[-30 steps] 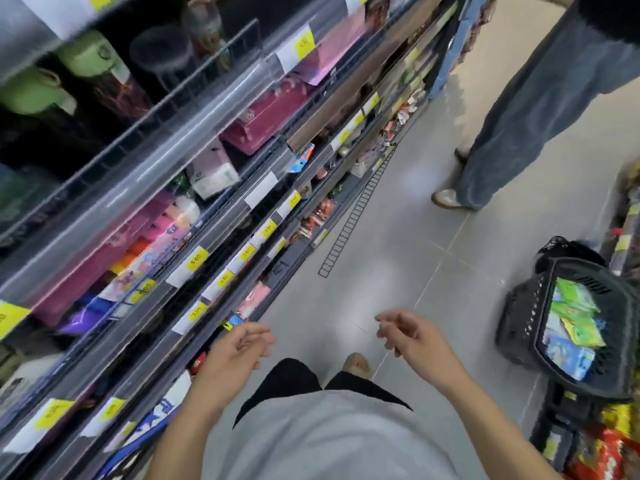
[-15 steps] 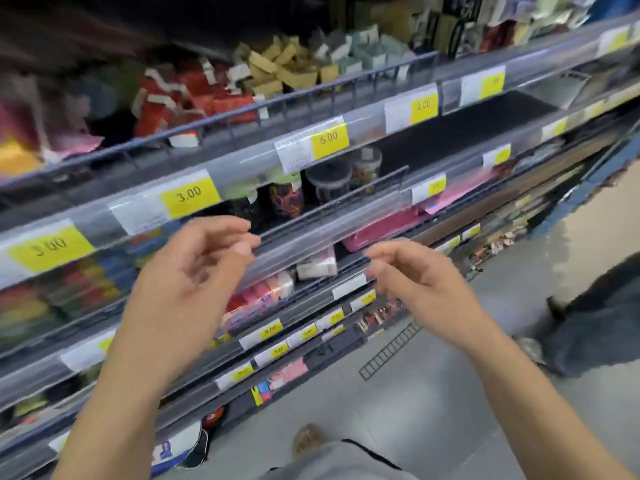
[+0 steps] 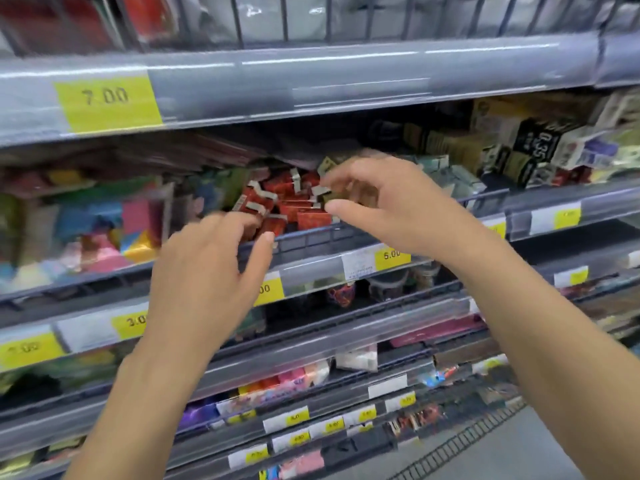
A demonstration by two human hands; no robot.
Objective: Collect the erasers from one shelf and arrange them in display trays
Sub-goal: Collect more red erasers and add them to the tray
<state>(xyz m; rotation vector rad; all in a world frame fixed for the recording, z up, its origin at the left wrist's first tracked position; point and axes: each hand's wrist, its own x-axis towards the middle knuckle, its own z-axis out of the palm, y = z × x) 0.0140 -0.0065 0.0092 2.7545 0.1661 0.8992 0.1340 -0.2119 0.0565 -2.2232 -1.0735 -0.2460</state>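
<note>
A pile of red erasers [image 3: 289, 206] with grey sleeves lies behind a wire rail [image 3: 311, 237] on the middle shelf. Olive erasers [image 3: 327, 165] lie just to their right, mostly hidden by my right hand. My left hand [image 3: 207, 271] reaches up with its fingers stretched, the fingertips at the front of the red pile and holding nothing. My right hand [image 3: 384, 202] hovers over the pile with fingers curled, thumb and forefinger pinching a small olive eraser [image 3: 331, 197]. No display tray is in view.
Grey shelf edges with yellow price tags [image 3: 107, 102] run above and below. Colourful packs [image 3: 104, 223] sit left of the erasers and boxed stationery [image 3: 533, 143] to the right. Lower shelves hold jars [image 3: 384, 285] and pink packs. Grey floor [image 3: 519, 459] shows at the bottom right.
The view swung up from the floor and aisle to the shelves. Both hands rose from waist height to the eraser shelf, and my right hand has closed on an eraser.
</note>
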